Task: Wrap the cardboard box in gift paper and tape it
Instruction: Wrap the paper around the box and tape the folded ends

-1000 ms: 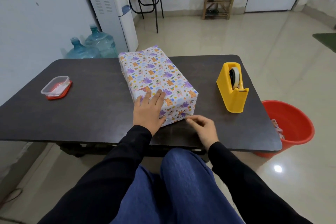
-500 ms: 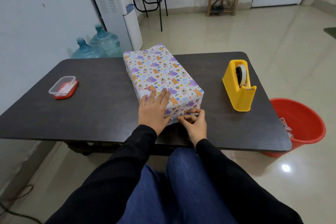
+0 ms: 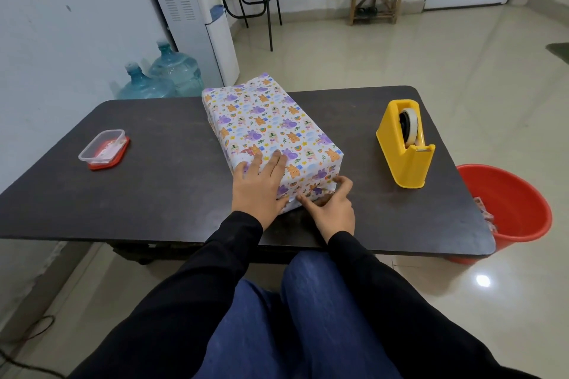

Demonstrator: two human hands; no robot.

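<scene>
Dark rectangular tabletop [image 3: 154, 178]: cardboard box wrapped in cartoon-print gift paper [image 3: 271, 126] lies left of yellow plastic tape dispenser [image 3: 406, 148]; left hand [image 3: 258, 188] flat on top, fingers straight; right hand [image 3: 332, 209], fingers curled, pinches near-end paper flap [image 3: 317, 191] (crease tight, pin flat before reaching dispenser-ward).

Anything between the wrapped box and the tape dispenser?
Nothing: in the head view only bare table lies between the box and the dispenser.
</scene>
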